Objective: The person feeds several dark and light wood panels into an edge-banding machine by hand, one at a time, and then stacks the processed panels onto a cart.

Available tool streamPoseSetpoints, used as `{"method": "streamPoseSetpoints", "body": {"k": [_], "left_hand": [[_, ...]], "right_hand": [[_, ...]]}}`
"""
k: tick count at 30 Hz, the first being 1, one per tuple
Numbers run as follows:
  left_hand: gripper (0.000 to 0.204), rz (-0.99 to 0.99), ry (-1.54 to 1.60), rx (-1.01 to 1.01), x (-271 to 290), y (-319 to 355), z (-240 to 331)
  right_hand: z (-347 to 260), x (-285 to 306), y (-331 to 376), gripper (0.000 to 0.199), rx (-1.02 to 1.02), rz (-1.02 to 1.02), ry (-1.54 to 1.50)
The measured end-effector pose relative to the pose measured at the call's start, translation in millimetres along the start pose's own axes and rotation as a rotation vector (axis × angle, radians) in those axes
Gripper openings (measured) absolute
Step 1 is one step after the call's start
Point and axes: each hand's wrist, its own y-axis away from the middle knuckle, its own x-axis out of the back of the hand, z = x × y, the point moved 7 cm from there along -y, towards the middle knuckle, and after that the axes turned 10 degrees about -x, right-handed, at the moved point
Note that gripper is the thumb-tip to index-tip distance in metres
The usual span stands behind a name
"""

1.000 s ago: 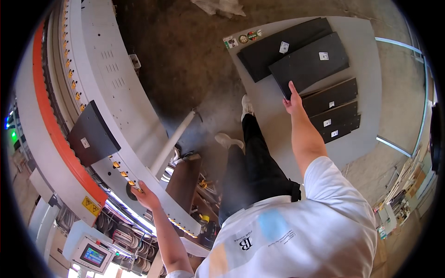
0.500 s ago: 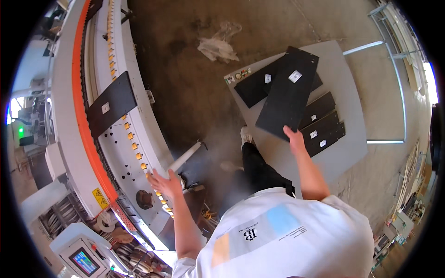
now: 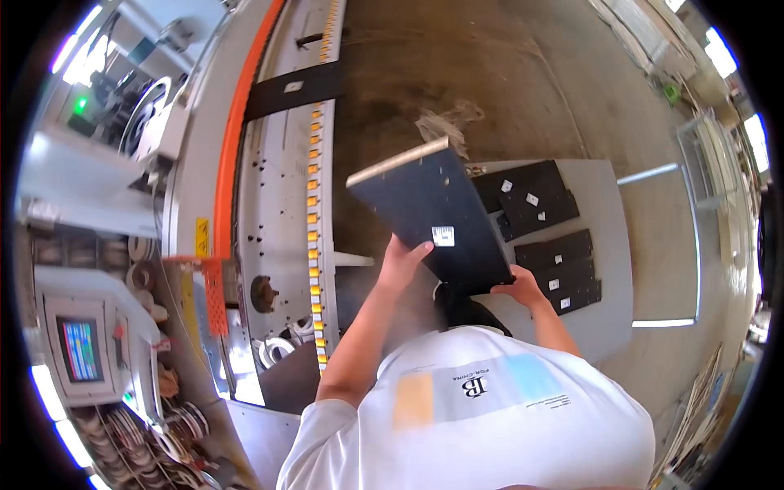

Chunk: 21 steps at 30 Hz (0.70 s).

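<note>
I hold a panel point(image 3: 429, 216) at the middle of the frame, between the machine bed point(image 3: 282, 204) on the left and the surface point(image 3: 621, 269) on the right. My left hand point(image 3: 402, 263) sits on the panel's lower left edge, my right hand point(image 3: 520, 287) at its lower right corner. On the surface, right of the held panel, lie stacked panels point(image 3: 547, 237). Another panel point(image 3: 294, 88) lies across the machine bed at upper left. A control screen point(image 3: 80, 349) stands at the lower left. Crumpled scrap point(image 3: 445, 122) lies on the floor above the panel.
</note>
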Motion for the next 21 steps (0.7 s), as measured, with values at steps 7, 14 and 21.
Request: {"method": "streamPoseSetpoints", "body": {"k": [7, 14, 21], "left_hand": [[0.039, 0.222, 0.024, 0.057, 68.9, 102.2, 5.7], [0.023, 0.771, 0.110, 0.037, 178.4, 155.1, 15.3], [0.030, 0.994, 0.213, -0.019, 278.9, 223.8, 32.9]], "right_hand": [[-21.8, -58.0, -11.3, 0.046, 0.076, -0.175, 0.260], [-26.9, -111.8, -39.0, 0.064, -0.021, -0.059, -0.225], [-126.8, -209.1, 9.2, 0.043, -0.016, -0.522, 0.006]]}}
